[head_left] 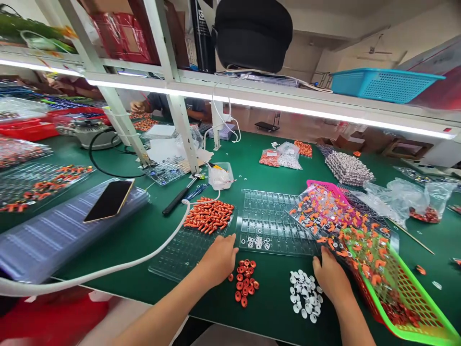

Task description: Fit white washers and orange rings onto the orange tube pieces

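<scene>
My left hand (219, 260) rests by the near left corner of a clear plastic blister tray (277, 218), index finger and thumb apart, holding nothing I can see. Small white rings (258, 242) lie on this tray. My right hand (330, 275) has its fingers at the near edge of a tilted clear tray filled with orange parts (319, 211) and seems closed on that edge; its fingertips are partly hidden. Between my hands sit a cluster of red-orange cup-shaped pieces (245, 281) and a pile of white round caps (306, 294). Orange pointed pieces (209, 215) are heaped beyond my left hand.
A green basket (421, 288) holding filled trays stands at right, a pink basket (320, 185) behind it. Left are a phone (109, 200) on stacked trays, a hammer (180, 197) and a white hose (144, 259). A lit shelf (252, 96) spans above; a co-worker's hand (139, 106) shows behind.
</scene>
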`<move>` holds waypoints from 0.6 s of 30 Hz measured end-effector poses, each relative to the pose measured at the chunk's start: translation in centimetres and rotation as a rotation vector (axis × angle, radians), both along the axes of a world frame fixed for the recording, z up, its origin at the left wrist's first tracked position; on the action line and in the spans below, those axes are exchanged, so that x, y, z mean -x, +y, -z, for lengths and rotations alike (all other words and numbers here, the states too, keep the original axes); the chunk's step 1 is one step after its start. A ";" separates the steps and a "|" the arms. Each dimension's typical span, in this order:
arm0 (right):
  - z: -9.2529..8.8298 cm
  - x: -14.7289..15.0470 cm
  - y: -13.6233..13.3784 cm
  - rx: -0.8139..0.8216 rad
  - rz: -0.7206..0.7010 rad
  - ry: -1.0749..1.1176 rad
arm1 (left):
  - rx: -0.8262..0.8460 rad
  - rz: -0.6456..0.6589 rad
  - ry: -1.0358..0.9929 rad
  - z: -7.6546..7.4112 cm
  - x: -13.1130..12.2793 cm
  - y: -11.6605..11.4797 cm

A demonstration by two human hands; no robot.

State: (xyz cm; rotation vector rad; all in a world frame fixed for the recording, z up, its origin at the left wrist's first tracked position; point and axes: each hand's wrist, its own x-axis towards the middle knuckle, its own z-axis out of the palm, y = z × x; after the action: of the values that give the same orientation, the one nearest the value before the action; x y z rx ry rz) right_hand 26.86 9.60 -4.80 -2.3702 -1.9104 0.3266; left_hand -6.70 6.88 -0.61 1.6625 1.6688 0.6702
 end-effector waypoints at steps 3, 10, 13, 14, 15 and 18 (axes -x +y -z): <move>-0.1 -0.1 -0.1 -0.001 -0.027 -0.016 | -0.017 -0.040 -0.007 0.1 -0.5 0.1; 0.7 -1.3 -0.7 0.066 -0.052 0.054 | -0.103 -0.206 -0.252 -0.1 -0.4 0.5; 0.7 -1.1 -1.1 0.045 -0.059 0.119 | -0.138 -0.308 -0.431 -0.3 -0.3 1.4; 0.6 -0.8 -1.4 0.035 -0.062 0.145 | -0.144 -0.348 -0.493 -0.3 -0.3 1.8; 0.4 -0.4 -1.6 0.026 -0.064 0.175 | -0.147 -0.389 -0.556 -0.4 -0.1 2.2; -0.4 0.9 -2.3 0.026 -0.046 0.288 | -0.133 -0.477 -0.759 -0.5 0.5 3.4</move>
State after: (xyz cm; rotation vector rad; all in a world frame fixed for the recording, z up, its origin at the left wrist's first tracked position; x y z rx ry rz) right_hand 25.97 7.27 -4.43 -2.1562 -1.8368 0.6604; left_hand -7.21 10.32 -0.15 0.8782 1.4469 1.4529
